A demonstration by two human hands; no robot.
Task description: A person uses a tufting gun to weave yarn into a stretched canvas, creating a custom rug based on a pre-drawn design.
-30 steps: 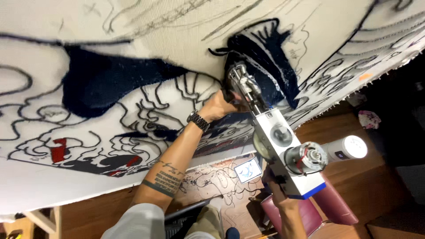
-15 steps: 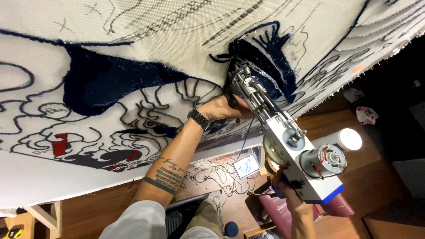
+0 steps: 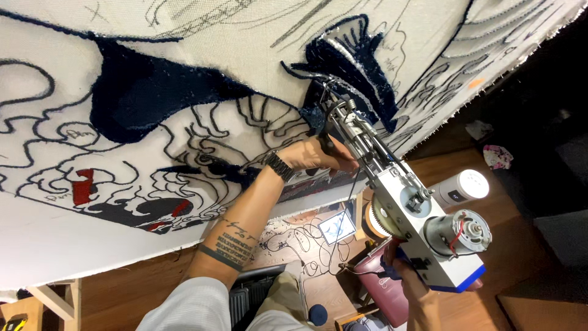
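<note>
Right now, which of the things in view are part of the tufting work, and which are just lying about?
In use: tufting gun, gripped by left hand and right hand; stretched cloth with the dark blue tufted patch.

Lying about: white cylinder, small lit screen, maroon bag, patterned cloth scrap.

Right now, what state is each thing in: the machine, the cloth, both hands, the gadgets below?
Tufting gun: tip pressed against cloth.
Cloth: stretched, partly filled with dark blue yarn.
Left hand: grips gun's front.
Right hand: grips rear handle.
Small screen: lit.
White cylinder: lying on its side.
</note>
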